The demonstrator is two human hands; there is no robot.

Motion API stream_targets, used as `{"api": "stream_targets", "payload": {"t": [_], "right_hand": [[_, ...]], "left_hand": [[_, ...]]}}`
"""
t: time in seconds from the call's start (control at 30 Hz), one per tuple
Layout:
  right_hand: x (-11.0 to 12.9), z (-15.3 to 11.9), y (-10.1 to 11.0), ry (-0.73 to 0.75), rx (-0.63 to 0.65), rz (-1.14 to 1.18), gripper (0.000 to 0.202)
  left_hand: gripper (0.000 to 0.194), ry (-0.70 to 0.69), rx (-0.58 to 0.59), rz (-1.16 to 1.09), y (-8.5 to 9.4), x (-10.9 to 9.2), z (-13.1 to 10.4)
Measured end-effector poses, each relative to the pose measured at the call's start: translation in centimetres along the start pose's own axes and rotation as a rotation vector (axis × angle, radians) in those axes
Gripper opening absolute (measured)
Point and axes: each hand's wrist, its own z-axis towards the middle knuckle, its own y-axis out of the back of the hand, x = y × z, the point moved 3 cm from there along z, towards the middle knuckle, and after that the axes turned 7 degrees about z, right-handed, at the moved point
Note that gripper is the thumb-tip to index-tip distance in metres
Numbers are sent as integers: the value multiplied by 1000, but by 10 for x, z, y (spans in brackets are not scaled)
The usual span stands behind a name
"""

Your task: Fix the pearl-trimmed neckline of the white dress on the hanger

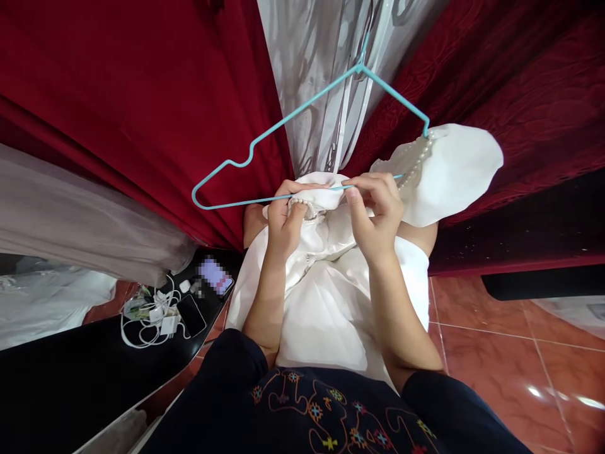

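A light blue hanger (302, 101) is held up over my lap, its hook pointing away from me. White satin fabric with pearl trim (326, 315) lies across my lap. One puffy white part (454, 170) hangs on the hanger's right shoulder. My left hand (287, 217) is closed on a gathered, pearl-edged piece of the white fabric beside the hanger's lower bar. My right hand (375, 211) pinches the lower bar near its middle, close to the left fingertips. Whether it also grips fabric is hidden.
Red curtains (155, 94) and sheer white cloth (316, 75) hang ahead. At the left, a black surface (70, 372) bears white cables (151, 321), a dark phone (191, 315) and a lit phone (216, 275). Red floor tiles (496, 353) show at the right.
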Motion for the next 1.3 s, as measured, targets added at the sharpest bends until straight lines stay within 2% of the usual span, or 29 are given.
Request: {"api": "stream_targets", "payload": {"t": [0.07, 0.13, 0.2, 0.23, 0.33, 0.4, 0.5, 0.7, 0.83, 0.9, 1.0, 1.07, 1.13, 1.2, 1.27, 1.3], "right_hand": [[5, 1, 7, 64, -113, -5, 22], [8, 4, 18, 155, -320, -34, 17], [6, 8, 30, 225, -464, -100, 25], [4, 12, 35, 240, -472, -141, 33], [-9, 23, 44, 265, -373, -158, 49], [-19, 31, 49, 295, -342, -103, 45], [-30, 43, 54, 335, -366, -26, 37], [-41, 75, 75, 253, -474, -101, 18], [-73, 81, 105, 232, -666, -85, 20], [-93, 72, 118, 242, -695, -82, 18], [-111, 45, 122, 258, -712, -118, 17], [-111, 21, 116, 215, -712, -119, 10], [-101, 0, 105, 177, -620, -86, 17], [-85, -14, 92, 102, -460, -80, 26], [-63, -20, 77, 92, -307, -56, 24], [-50, -20, 69, 132, -258, -34, 20]], "left_hand": [[39, 0, -8, -3, 2, 2, 1], [37, -8, -10, -2, 3, 2, 2], [33, -25, 4, -11, 4, 1, 2], [32, -39, 14, -21, 4, 0, 2], [33, -60, 37, -30, 4, -2, 1], [35, -52, 38, -18, 5, -3, 1], [37, -40, 34, -12, 7, -4, 1], [40, -36, 25, 1, 9, -7, 2], [36, -59, 16, -20, 11, -7, 3], [35, -53, 22, -10, 11, -6, 3], [41, -39, 9, 22, 11, -3, 5], [44, -38, 1, 29, 10, 0, 5], [44, -35, -1, 28, 8, 1, 5], [43, -30, -7, 25, 6, 2, 5], [39, -28, -9, 9, 4, 3, 4], [37, -31, -1, -7, 4, 3, 4]]}}
